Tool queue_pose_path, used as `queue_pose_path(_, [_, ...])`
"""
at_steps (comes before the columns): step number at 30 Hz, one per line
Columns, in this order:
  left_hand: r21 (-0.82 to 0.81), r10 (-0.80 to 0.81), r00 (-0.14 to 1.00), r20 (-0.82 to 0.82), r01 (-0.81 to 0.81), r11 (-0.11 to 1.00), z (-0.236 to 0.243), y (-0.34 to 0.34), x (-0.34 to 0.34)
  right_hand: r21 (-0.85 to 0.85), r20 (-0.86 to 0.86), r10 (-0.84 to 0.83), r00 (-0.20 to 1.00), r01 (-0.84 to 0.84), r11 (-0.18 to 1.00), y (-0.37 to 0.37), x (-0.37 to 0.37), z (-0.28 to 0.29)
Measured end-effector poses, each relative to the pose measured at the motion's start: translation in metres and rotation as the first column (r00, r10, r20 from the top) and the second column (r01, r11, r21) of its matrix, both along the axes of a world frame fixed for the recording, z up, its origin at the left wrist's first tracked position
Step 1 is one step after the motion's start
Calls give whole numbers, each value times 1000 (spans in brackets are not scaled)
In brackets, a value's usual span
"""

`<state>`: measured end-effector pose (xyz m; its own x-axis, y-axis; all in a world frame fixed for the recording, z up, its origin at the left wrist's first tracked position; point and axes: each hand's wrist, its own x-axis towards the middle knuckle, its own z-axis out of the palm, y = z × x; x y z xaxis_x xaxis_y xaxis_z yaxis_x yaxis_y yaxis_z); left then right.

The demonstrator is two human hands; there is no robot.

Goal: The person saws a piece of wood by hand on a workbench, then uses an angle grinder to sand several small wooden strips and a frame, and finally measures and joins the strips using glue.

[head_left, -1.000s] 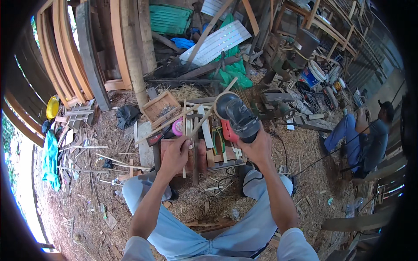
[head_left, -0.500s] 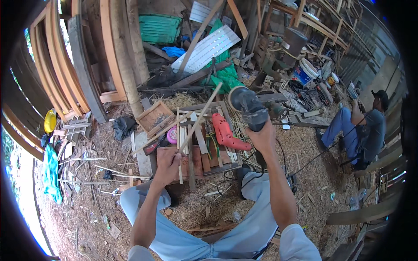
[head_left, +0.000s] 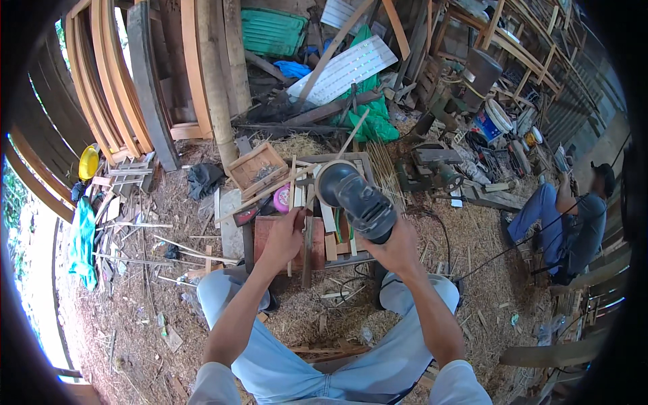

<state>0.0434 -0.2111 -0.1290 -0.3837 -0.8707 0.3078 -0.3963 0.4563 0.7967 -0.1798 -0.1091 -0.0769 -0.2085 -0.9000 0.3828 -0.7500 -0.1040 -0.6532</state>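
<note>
At the centre of the frame, the right hand [head_left: 391,246] has its fingers wrapped round the sander [head_left: 361,204], a stubby, dark grey tool with a round, tan-rimmed disc [head_left: 333,181] at its upper left end. The stick [head_left: 352,135] is thin, straight and pale, slanting from mid-frame toward the upper right. The left hand [head_left: 283,237], left of centre, pinches its lower end between the fingers. The disc hides the stick's middle, so whether they touch is hard to tell.
</note>
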Motion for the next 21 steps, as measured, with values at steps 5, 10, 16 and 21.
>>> queue_pose_path(5, [-103,31,995,91,-22,994,6,6,2,26,-120,-30,992,34,999,-2,-1,-4])
queue_pose_path(10, [-167,73,980,183,-43,985,17,13,5,32,-107,-96,990,100,994,-3,-10,-1])
queue_pose_path(16, [-163,48,976,212,-13,987,15,14,4,68,-35,-148,988,150,986,-2,-11,9])
queue_pose_path(21, [-286,88,991,104,-55,957,3,9,-1,22,-121,-61,991,64,998,4,-4,3])
